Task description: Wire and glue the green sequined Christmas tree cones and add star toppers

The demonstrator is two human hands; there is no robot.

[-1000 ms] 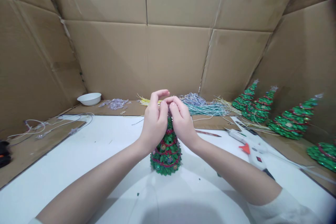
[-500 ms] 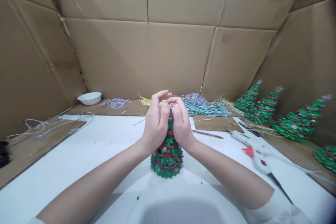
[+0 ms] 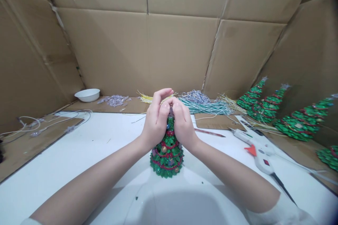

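A small green sequin Christmas tree (image 3: 167,154) with red bead garlands stands upright on the white table (image 3: 79,158) in front of me. My left hand (image 3: 155,121) and my right hand (image 3: 182,123) are cupped together around its tip, fingertips touching above it. The tip itself is hidden between my fingers, and I cannot tell whether they pinch a small piece there.
A white glue gun (image 3: 253,149) lies to the right. Several finished green trees (image 3: 298,119) stand along the right cardboard wall. Coloured wire bundles (image 3: 203,103), clear beads (image 3: 114,100) and a white bowl (image 3: 87,95) sit at the back. White cables (image 3: 47,123) lie left.
My right hand has drawn closer to my left over the tree's tip. The view has shifted slightly; the tree stays in place.
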